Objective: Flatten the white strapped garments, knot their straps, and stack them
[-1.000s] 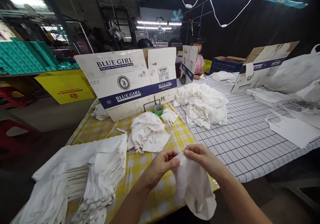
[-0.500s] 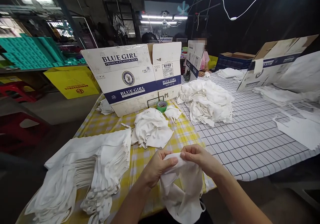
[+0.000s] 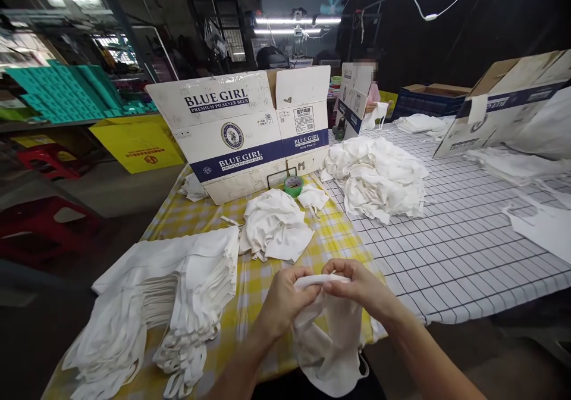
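Note:
Between my hands hangs a soft white fabric piece (image 3: 332, 352), its upper edge folded into a narrow band and a thin loop showing at its lower right. My left hand (image 3: 289, 302) pinches the left end of that band between thumb and fingers. Close beside it, my right hand (image 3: 357, 287) grips the band's right end. To the left lies a neat stack of white strapped fabric pieces (image 3: 178, 281), the straps trailing toward me. Just beyond my hands is a crumpled heap of white fabric (image 3: 276, 224) on the yellow checked tablecloth (image 3: 254, 299).
Behind the heap stand a Blue Girl beer carton (image 3: 236, 132) and a roll of green tape (image 3: 293, 186). A larger white fabric pile (image 3: 375, 177) rests on the grid-patterned cloth (image 3: 428, 257). Another carton (image 3: 495, 108) is at right. A person (image 3: 372, 93) sits across the table.
The upper edge of the white fabric piece, draped over before, is now rolled into a band between my fingers. Across the table, the person has lifted a white piece. My view has shifted slightly.

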`<state>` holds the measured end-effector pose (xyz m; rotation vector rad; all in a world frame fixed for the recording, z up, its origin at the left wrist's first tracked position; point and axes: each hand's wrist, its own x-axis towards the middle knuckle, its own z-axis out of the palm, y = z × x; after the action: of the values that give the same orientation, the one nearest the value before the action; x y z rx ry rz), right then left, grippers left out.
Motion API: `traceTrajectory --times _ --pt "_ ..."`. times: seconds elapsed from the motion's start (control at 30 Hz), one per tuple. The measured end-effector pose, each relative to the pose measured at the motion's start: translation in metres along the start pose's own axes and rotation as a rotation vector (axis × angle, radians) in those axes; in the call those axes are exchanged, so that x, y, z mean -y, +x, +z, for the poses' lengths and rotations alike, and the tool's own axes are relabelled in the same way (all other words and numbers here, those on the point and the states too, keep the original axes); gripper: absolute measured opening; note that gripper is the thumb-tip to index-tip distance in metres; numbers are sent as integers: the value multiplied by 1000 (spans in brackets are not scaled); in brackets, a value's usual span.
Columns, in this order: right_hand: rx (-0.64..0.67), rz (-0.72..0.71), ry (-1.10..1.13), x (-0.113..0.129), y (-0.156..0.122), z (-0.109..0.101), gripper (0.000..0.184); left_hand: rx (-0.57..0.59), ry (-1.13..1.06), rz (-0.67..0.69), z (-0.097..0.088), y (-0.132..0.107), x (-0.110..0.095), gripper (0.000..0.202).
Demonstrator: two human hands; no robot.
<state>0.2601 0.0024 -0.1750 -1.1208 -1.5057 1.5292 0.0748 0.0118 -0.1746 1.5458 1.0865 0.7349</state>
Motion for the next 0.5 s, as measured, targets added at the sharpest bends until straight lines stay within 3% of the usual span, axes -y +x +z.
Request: traceTrajectory --times 0.1,0.23,0.3,0.4,0.5 --pt "-209 -394 -486 -7 -7 10 5 -255 383 346 5 -9 8 12" --pt "-441 -933 -962 -22 -18 21 19 -434 728 766 7 -24 20 14" --pt "-480 -1033 -1050 -29 -23 23 27 -484 840 869 5 -30 25 17" --pt "-481 -1074 -1085 -36 -27 23 31 -523 948 977 2 -35 31 19" --pt "-492 -1067 -1002 -38 -26 27 30 -518 937 991 1 -36 35 18"
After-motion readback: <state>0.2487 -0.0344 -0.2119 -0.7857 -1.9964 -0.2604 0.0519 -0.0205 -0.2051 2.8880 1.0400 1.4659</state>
